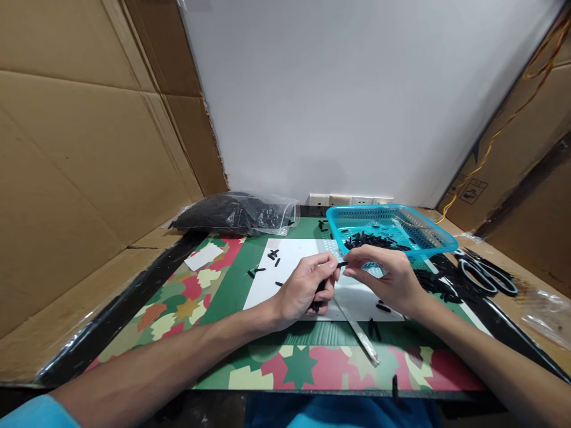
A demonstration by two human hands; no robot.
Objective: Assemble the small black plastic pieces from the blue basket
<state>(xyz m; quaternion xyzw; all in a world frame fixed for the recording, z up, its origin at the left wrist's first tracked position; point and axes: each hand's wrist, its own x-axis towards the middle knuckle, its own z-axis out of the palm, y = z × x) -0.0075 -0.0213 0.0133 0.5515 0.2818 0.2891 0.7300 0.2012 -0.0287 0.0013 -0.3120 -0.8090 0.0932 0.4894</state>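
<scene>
My left hand [310,285] is closed over the white sheet [263,297], with several small black pieces in its curled fingers. Between its thumb and forefinger and the fingertips of my right hand [383,273] is one short black piece [342,264], pinched from both sides. A thin clear strip [357,333] slants down from beneath my left hand. Loose black pieces [273,254] lie on the sheet to the left, and others [382,307] under my right wrist. Behind my right hand stands a blue basket [435,241] holding a heap of black pieces [370,241].
A clear bag of black material [223,214] lies at the back left. Scissors [486,274] and a dark pile [435,284] are on the right. A paper scrap [204,256] rests on the patterned mat. Cardboard walls [80,148] flank the table; sockets [352,200] line the back.
</scene>
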